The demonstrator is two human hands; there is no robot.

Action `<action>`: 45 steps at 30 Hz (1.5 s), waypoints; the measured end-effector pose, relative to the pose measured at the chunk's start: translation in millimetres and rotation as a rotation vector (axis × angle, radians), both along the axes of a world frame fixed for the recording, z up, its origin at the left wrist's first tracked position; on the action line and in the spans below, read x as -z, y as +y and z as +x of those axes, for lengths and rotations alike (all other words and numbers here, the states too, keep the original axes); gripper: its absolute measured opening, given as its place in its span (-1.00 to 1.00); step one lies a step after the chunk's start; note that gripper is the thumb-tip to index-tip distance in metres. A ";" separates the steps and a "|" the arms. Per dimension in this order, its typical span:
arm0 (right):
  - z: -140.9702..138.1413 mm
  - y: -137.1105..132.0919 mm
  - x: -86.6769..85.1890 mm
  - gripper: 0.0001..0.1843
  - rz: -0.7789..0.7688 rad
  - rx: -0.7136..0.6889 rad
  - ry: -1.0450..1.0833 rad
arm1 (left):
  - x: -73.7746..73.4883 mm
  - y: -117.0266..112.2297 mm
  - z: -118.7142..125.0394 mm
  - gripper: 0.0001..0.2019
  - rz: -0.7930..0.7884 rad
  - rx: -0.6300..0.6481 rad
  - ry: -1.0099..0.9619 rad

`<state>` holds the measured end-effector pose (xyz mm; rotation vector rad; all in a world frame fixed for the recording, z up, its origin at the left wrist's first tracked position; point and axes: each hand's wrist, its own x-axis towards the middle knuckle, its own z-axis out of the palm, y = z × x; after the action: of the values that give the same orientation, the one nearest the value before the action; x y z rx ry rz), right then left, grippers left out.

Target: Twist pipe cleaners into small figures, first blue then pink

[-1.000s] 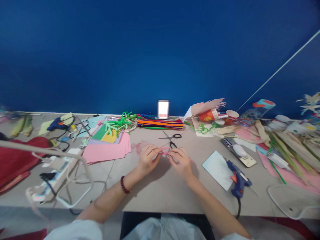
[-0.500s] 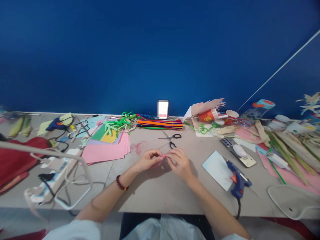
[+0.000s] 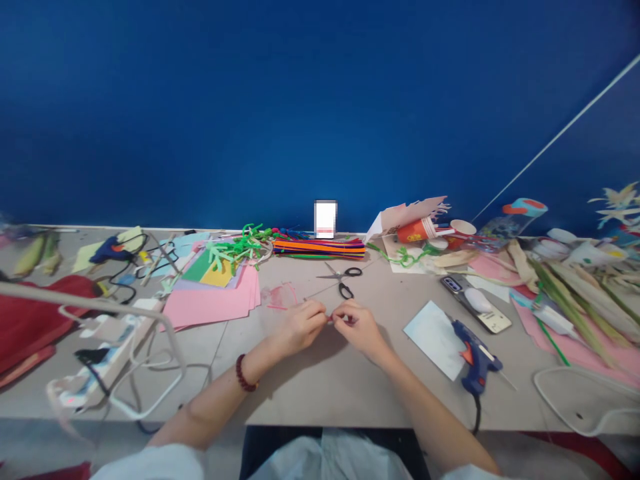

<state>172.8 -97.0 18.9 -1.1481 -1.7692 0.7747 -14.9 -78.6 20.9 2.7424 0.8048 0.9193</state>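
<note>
Okay, I see my left hand (image 3: 301, 327) and right hand (image 3: 359, 327) closed in fingertip pinches on a small pink pipe-cleaner twist (image 3: 330, 320), mid-table, both gripping so it stays steady, just near of the black-handled scissors (image 3: 346, 291).

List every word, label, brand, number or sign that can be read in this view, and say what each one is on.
No text here can be read.
Red paper cup: yellow print on its side, too small to read.
White card: pixelated, so any text on it cannot be read.
</note>
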 end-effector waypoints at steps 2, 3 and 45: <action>0.7 2.2 2.5 -0.86 -0.143 -0.009 0.026 | 1.8 1.0 -1.8 -0.82 0.140 -0.002 0.094; 0.8 3.2 3.6 -0.87 -0.218 -0.018 0.054 | 2.2 1.6 -2.7 -0.82 0.188 0.001 0.121; -7.7 2.8 21.8 -0.78 -0.520 -0.131 0.455 | 0.9 -4.3 16.2 -0.80 -0.677 -0.180 -0.470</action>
<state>165.1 -94.2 -2.9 -1.0690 -1.3001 1.5066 1.3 -82.9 20.0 1.8127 1.0333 1.0251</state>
